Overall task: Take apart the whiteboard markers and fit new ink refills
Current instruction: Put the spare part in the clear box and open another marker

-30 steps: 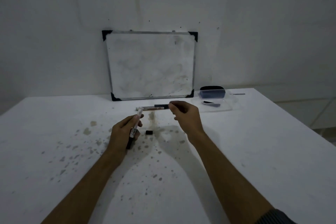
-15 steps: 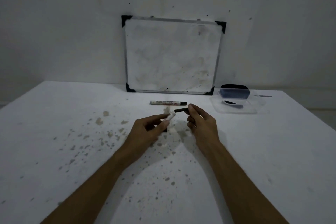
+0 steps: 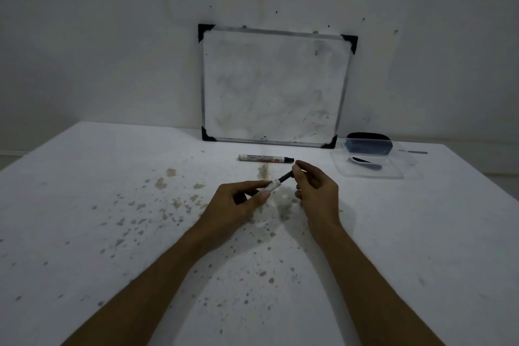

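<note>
My left hand (image 3: 238,205) grips a white marker barrel (image 3: 273,184), which points up and to the right over the stained table. A thin black ink refill (image 3: 286,176) sticks out of the barrel's open end. My right hand (image 3: 316,189) pinches the far end of that refill between thumb and fingertips. A second whiteboard marker (image 3: 265,158), white with a black tip, lies flat on the table just beyond my hands. The small black cap seen before is hidden behind my hands.
A smudged whiteboard (image 3: 273,87) leans on the wall at the back of the white table (image 3: 84,205). A clear plastic tray (image 3: 373,168) at the back right holds a dark eraser (image 3: 368,144) and a black piece (image 3: 365,161).
My right hand has brought the black refill from near the lying marker to the barrel in my left hand, and its end now sits in the barrel's opening. My head has tilted, shifting the view.
</note>
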Action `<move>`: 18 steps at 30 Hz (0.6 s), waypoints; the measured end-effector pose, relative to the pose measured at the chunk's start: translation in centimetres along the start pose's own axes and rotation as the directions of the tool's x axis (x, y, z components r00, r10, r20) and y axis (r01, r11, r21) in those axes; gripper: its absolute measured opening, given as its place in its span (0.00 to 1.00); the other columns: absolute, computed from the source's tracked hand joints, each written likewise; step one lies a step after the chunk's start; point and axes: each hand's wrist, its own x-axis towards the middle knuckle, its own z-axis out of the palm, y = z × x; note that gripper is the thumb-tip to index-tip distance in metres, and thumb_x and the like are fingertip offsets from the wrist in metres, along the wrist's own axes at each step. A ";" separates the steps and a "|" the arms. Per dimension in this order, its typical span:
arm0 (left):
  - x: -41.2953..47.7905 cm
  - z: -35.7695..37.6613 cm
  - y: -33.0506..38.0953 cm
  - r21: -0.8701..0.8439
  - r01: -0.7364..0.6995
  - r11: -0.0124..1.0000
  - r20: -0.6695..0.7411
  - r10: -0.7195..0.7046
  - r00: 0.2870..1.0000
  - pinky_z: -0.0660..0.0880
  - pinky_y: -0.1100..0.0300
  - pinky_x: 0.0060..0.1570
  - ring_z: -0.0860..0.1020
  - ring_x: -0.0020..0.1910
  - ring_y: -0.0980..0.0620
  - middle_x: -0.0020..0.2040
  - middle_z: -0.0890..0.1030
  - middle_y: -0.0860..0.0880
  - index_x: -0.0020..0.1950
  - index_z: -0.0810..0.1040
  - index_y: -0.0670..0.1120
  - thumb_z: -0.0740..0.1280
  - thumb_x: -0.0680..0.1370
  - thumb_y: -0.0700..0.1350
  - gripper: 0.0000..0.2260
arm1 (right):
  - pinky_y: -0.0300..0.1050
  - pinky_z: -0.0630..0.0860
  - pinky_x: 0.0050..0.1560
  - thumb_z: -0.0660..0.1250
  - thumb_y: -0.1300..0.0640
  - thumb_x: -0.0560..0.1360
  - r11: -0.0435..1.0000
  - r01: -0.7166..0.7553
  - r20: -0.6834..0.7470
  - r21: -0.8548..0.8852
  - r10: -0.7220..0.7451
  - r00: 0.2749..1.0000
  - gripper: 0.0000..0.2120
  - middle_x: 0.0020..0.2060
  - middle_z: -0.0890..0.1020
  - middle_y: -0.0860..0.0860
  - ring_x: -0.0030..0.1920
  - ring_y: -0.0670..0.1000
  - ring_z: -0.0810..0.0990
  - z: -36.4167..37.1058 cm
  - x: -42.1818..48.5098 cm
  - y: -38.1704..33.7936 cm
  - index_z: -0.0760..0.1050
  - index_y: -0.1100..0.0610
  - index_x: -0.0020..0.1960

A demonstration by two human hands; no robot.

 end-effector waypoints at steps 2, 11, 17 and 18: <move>0.0 0.0 0.2 -0.055 0.045 0.997 -0.028 -0.047 0.999 0.74 0.61 0.29 0.77 0.30 0.56 0.44 0.88 0.49 0.58 0.87 0.61 0.71 0.78 0.60 0.11 | 0.43 0.82 0.46 0.72 0.51 0.78 0.991 0.125 0.043 -0.048 -0.123 0.991 0.09 0.50 0.88 0.45 0.48 0.48 0.84 0.2 -0.4 -0.5 0.84 0.46 0.58; -0.1 -0.8 1.5 -0.151 0.076 0.986 0.002 -0.076 0.997 0.70 0.63 0.22 0.74 0.21 0.53 0.29 0.82 0.54 0.41 0.86 0.51 0.65 0.85 0.49 0.16 | 0.41 0.82 0.49 0.66 0.55 0.82 0.923 0.334 0.196 -0.191 -0.298 0.934 0.10 0.53 0.85 0.45 0.52 0.46 0.83 2.4 -2.7 -0.2 0.83 0.49 0.61; 0.7 -2.2 1.0 -0.312 0.085 0.946 -0.167 -0.142 0.976 0.69 0.62 0.24 0.75 0.26 0.52 0.39 0.83 0.49 0.50 0.88 0.46 0.67 0.84 0.51 0.12 | 0.35 0.77 0.53 0.59 0.48 0.85 0.847 0.368 0.339 -0.385 -0.241 0.910 0.18 0.61 0.80 0.44 0.54 0.41 0.80 2.5 -2.9 0.6 0.74 0.47 0.72; 0.8 -2.6 0.9 -0.296 0.078 0.952 -0.198 -0.142 0.970 0.69 0.62 0.23 0.75 0.27 0.52 0.38 0.83 0.50 0.48 0.88 0.49 0.67 0.83 0.51 0.12 | 0.33 0.76 0.52 0.60 0.47 0.84 0.805 0.373 0.361 -0.461 -0.215 0.908 0.18 0.62 0.79 0.43 0.52 0.40 0.79 2.4 -2.8 0.8 0.72 0.46 0.73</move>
